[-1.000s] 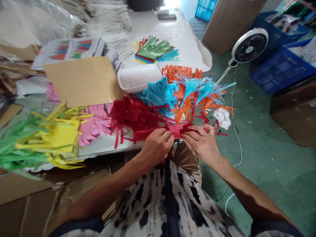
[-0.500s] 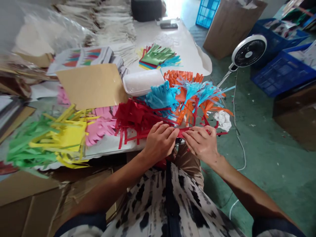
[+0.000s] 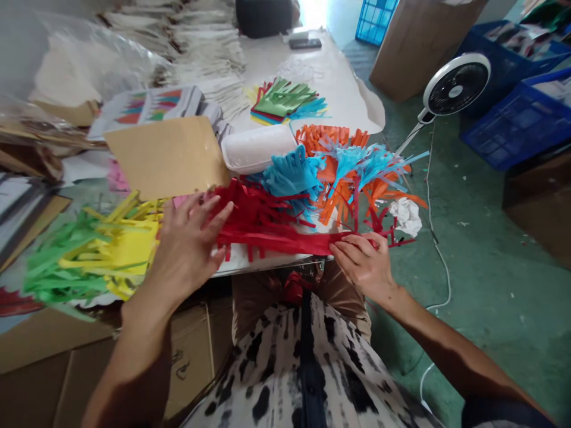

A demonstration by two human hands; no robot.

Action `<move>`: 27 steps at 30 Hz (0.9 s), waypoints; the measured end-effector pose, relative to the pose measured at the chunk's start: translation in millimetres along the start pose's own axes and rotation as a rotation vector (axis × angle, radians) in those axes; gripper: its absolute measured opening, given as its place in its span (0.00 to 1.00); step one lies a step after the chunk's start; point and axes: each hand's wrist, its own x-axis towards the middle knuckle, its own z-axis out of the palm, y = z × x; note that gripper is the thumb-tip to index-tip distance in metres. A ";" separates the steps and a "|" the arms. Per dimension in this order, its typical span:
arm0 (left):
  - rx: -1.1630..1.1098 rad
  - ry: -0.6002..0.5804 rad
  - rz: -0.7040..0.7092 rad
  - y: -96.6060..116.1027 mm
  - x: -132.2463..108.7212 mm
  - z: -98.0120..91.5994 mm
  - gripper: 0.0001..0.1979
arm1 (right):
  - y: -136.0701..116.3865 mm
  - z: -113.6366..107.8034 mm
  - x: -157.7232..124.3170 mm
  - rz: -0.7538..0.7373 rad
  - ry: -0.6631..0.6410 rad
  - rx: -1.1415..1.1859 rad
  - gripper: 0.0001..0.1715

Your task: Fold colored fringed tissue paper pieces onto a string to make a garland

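A strip of red tissue paper (image 3: 289, 241) stretches along the front edge of the table. My right hand (image 3: 363, 258) pinches its right end between thumb and fingers. Over the pink fringed paper, my left hand (image 3: 190, 249) is open, fingers spread, near the left side of the red paper; whether it touches anything I cannot tell. A heap of red fringed paper (image 3: 252, 205) lies just behind the strip. Blue fringed paper (image 3: 294, 172) and orange fringed paper (image 3: 332, 137) are piled behind it. Yellow fringed paper (image 3: 134, 244) and green fringed paper (image 3: 57, 255) sit left of my left hand.
A white plastic tray (image 3: 259, 145) and a tan card sheet (image 3: 165, 157) lie behind the papers. A crumpled white paper (image 3: 405, 217) is at the right corner. A fan (image 3: 455, 89) stands off the table's right side, near blue crates (image 3: 513, 125).
My left hand has let go of the red strip and swung left over the pink paper, its fingers opening. The right hand stays at the strip, which now shows more of its length.
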 end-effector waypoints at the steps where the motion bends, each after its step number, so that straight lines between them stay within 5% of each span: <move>1: -0.068 -0.032 0.022 14.2 -1.4 -2.9 0.25 | -1.7 1.2 1.1 -0.007 0.004 -0.003 0.12; 5: -0.340 0.008 0.255 92.3 2.1 22.4 0.19 | -5.8 2.2 4.7 -0.009 0.016 0.011 0.11; 8: -0.295 0.049 0.238 126.1 6.7 62.9 0.14 | -5.4 -0.1 5.8 0.026 -0.025 0.049 0.11; 12: -0.289 0.062 0.149 120.8 6.1 90.5 0.08 | 2.0 -4.8 8.2 0.094 -0.101 0.168 0.11; 19: -0.423 -0.024 -0.055 107.7 2.4 78.2 0.07 | 18.3 -8.5 23.1 0.317 -0.227 0.414 0.11; 27: -0.310 -0.044 -0.267 108.6 7.1 77.9 0.11 | 14.9 2.3 28.2 0.354 -0.299 0.188 0.16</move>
